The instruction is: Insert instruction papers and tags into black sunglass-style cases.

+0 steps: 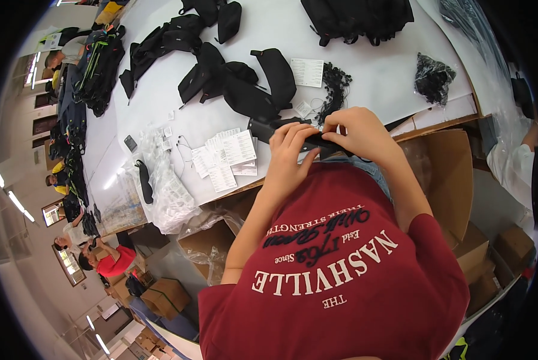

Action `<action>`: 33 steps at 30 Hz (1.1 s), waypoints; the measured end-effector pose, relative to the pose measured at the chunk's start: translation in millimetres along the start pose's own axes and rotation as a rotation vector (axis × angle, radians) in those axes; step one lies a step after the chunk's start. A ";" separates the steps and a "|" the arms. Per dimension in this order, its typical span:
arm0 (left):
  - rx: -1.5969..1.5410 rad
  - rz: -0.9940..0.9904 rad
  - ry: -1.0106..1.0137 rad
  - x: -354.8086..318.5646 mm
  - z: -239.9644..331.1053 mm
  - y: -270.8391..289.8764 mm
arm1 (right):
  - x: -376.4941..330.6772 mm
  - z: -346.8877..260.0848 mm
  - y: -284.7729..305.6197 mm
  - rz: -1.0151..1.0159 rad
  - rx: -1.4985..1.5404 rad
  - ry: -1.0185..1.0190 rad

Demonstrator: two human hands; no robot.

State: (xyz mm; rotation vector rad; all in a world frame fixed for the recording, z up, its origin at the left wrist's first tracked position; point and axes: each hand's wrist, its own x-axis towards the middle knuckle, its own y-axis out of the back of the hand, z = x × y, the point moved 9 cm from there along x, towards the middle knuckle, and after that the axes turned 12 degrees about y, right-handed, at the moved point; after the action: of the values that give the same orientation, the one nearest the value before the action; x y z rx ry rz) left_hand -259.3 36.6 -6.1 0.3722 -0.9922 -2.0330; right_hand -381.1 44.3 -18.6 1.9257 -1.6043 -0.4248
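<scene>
The white table (377, 78) runs off the top edge. At its near edge, both hands pinch a small black pouch (318, 144): left hand (288, 157) covers its left end, right hand (357, 133) hides its right.

Garment or bag workshop, long white table (161, 108) strewn with black waist bags (245, 84), stacks of paper hang tags (227, 157), cardboard boxes (167, 295) lower left, other workers (104, 259) at far left
</scene>
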 end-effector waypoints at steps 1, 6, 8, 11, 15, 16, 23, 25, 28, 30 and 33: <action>-0.002 -0.005 0.000 -3.0 -2.0 -0.5 | -3.6 -4.2 2.2 0.000 0.001 -0.005; 0.067 0.241 -0.094 -11.5 15.0 20.3 | -8.2 -26.7 22.1 0.162 0.202 0.019; 0.103 0.355 -0.147 -17.9 21.4 30.1 | -9.4 -29.0 24.8 0.203 0.213 0.022; 0.117 0.299 -0.185 -20.5 15.1 29.4 | -11.0 -34.9 31.3 0.258 0.207 0.032; 0.127 0.328 -0.173 -16.3 17.9 37.4 | -12.3 -41.3 35.6 0.278 0.184 0.054; 0.134 0.302 -0.161 -13.1 16.6 36.1 | -12.3 -41.6 35.4 0.278 0.185 0.054; 0.221 0.263 -0.205 -13.8 16.6 37.1 | -12.5 -43.6 33.6 0.248 0.201 0.067; 0.196 0.256 -0.204 -15.1 15.6 38.2 | -12.5 -44.0 32.2 0.232 0.214 0.066; 0.136 0.247 -0.189 -17.3 13.2 38.1 | -11.5 -43.1 27.9 0.211 0.268 0.061; 0.100 0.246 -0.173 -19.1 10.4 38.6 | -10.6 -42.2 23.8 0.216 0.294 0.091; 0.072 0.174 -0.149 -21.5 6.4 37.7 | -3.2 -9.4 2.0 0.117 0.527 0.036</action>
State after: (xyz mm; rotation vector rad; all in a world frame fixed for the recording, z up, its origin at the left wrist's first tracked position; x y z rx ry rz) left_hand -229.0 43.6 24.8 0.1669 -1.1498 -1.8918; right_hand -377.9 49.4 -10.4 2.1742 -1.9309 0.0968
